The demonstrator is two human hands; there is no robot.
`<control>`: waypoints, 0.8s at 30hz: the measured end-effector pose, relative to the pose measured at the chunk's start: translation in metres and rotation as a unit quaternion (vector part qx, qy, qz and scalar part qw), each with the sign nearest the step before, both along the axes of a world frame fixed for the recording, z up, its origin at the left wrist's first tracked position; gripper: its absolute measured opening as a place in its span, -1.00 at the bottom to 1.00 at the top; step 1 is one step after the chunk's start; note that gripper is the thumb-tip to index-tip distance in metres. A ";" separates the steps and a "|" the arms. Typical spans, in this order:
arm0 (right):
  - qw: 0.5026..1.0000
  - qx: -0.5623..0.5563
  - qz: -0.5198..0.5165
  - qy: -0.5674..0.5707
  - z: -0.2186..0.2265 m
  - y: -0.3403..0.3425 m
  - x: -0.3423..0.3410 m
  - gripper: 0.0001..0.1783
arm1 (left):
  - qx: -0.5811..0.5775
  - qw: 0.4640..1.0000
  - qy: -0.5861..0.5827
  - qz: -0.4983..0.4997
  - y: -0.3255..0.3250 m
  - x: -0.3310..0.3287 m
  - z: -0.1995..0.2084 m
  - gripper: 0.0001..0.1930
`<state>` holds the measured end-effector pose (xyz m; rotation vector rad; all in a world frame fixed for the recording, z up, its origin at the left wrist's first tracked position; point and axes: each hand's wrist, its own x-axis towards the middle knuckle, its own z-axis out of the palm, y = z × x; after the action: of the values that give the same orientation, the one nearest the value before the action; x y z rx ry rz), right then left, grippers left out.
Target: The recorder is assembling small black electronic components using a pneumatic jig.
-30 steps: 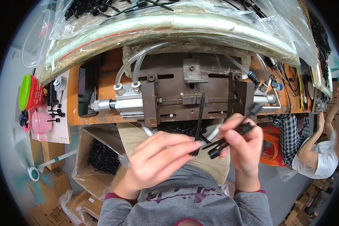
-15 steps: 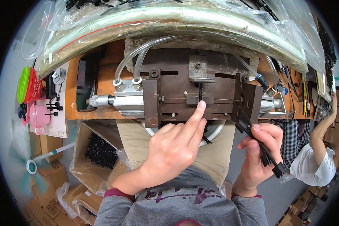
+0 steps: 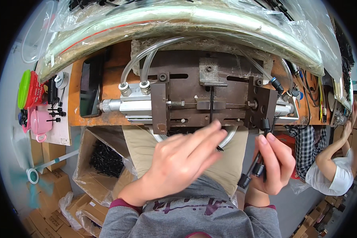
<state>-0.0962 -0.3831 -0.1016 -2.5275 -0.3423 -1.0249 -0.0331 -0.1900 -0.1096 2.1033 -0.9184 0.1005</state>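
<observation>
A thin black plastic stem (image 3: 212, 95) lies front to back across the small clamp block (image 3: 202, 105) in the middle of the brown metal fixture (image 3: 184, 88). Just in front of it, my left hand (image 3: 181, 155) hovers with its fingers stretched out, slightly blurred and holding nothing. My right hand (image 3: 277, 164) pinches several black plastic stems with thick capped ends (image 3: 259, 169), beside the fixture's right front corner. From the side plates, the left rod (image 3: 176, 103) and the right rod (image 3: 252, 104) stick out inward toward the block.
Air cylinders with clear hoses (image 3: 135, 65) flank the fixture. At the back lies a long plastic-wrapped bundle (image 3: 186, 18). A dark phone-like slab (image 3: 91, 89) and pink cup (image 3: 41, 121) are left; below them, a carton (image 3: 103, 158) holds black parts. A co-worker (image 3: 331, 170) sits right.
My left index finger has come off the black stem and back toward me. Both rods have pushed inward. My right hand has turned the bunch of stems, so the capped ends hang lower left.
</observation>
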 end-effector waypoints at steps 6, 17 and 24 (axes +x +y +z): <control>0.997 -0.064 0.048 -0.015 -0.009 0.007 0.007 -0.62 | -0.172 0.975 0.088 -0.111 0.005 -0.015 0.008 -0.56; 0.994 0.108 -0.020 -0.017 -0.014 0.001 0.015 -0.64 | -0.121 0.990 -0.069 0.007 0.002 -0.015 -0.011 -0.60; 0.997 0.060 0.009 -0.046 -0.016 0.004 0.019 -0.54 | -0.146 0.988 -0.033 -0.047 0.010 -0.028 -0.003 -0.57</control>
<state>-0.0775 -0.3788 -0.1174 -2.3725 -0.3189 -1.1223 -0.0607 -0.1800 -0.1131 1.7918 -0.9784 0.2424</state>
